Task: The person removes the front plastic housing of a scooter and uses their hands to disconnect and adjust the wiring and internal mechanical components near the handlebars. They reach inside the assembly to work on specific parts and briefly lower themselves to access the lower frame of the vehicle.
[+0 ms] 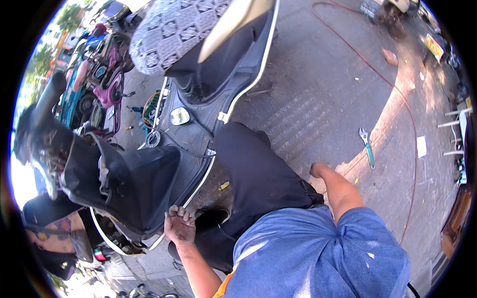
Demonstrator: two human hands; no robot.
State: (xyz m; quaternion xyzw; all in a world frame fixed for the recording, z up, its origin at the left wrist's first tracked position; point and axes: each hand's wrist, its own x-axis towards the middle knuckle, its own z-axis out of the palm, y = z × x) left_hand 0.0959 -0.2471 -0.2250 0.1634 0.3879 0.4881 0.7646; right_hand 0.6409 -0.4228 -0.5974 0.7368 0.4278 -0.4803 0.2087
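A scooter with a black footboard (pixel 191 131) stands in front of me. Its seat (pixel 179 30) has a grey patterned cover. My left hand (pixel 180 226) is beside the lower edge of the scooter's front panel (pixel 144 174), palm up. Its smudged fingers are loosely curled, with nothing in them. Beyond my right knee, my right hand (pixel 316 170) hangs low over the ground, its fingers hidden by the wrist. On the footboard lie a round white-and-green tin-like thing (pixel 179 116), a small grey coil (pixel 153 139) and a black cable (pixel 191 153).
An adjustable wrench with a green handle (pixel 368 149) lies on the ground to the right. A red hose (pixel 411 124) curves past it, near a white paper (pixel 421 147). Parked bikes (pixel 107 89) stand at the far left. A yellow scrap (pixel 223 186) lies by the footboard.
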